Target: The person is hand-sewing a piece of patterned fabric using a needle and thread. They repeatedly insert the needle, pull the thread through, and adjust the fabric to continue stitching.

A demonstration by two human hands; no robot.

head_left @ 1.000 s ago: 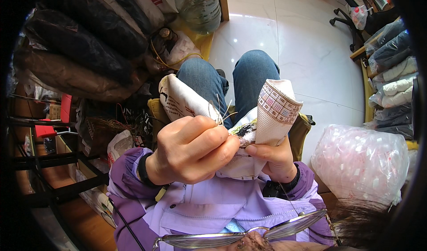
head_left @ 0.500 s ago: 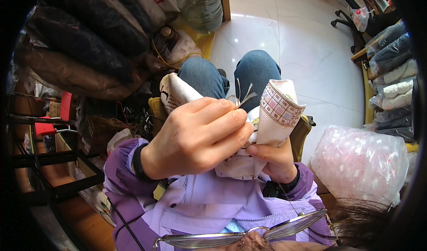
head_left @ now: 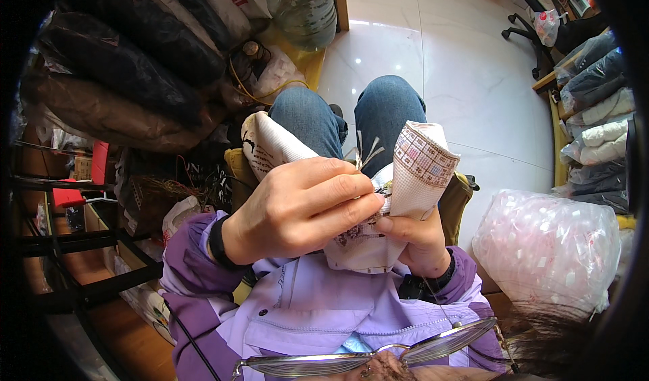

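Observation:
I sit with a white cross-stitch cloth (head_left: 422, 165) held up over my knees in blue jeans (head_left: 385, 107); it has a brown-and-pink checked border. My left hand (head_left: 297, 209), with a black band at the wrist, is pinched shut on a thin needle at the cloth's middle. Loose pale thread ends (head_left: 368, 153) stick up just above its fingertips. My right hand (head_left: 416, 242) grips the cloth from below and behind, thumb on the front. The needle itself is mostly hidden by the fingers.
Dark bagged bundles (head_left: 122, 63) are piled at the upper left above a black metal rack (head_left: 61, 246). A clear plastic bag of pink-white pieces (head_left: 547, 246) lies on the right. Folded bagged clothes (head_left: 598, 104) and an office chair (head_left: 541, 33) stand beyond on white tile floor (head_left: 439, 63).
My left hand has slid right and slightly up across the cloth, and the thread ends now show above its fingertips. The right hand has kept its hold.

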